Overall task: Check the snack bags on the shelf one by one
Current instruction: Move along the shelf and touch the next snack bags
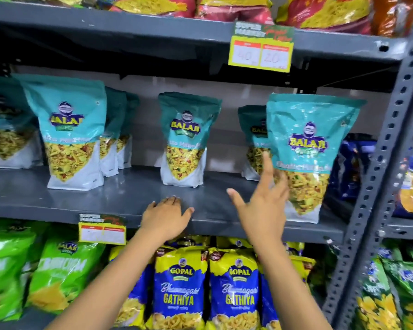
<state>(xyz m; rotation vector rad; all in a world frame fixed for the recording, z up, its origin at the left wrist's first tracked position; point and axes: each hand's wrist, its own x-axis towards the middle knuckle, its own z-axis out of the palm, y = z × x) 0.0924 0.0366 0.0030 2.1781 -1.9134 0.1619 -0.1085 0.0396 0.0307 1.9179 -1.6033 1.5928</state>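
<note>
Two Gopal bags (180,289) (blue) below; seven teal bags (305,158) above

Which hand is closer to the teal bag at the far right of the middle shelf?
Right. The right hand is spread open against the far-right teal bag; the left hand rests flat on the shelf edge, well leftward.

left hand (166,216): bare, no rings | right hand (264,206): bare | forearms: unsleeved

Teal Balaji snack bags (74,132) stand upright along the grey shelf (119,196); the rightmost bag (310,148) sits at the front edge, tilted slightly.
</note>
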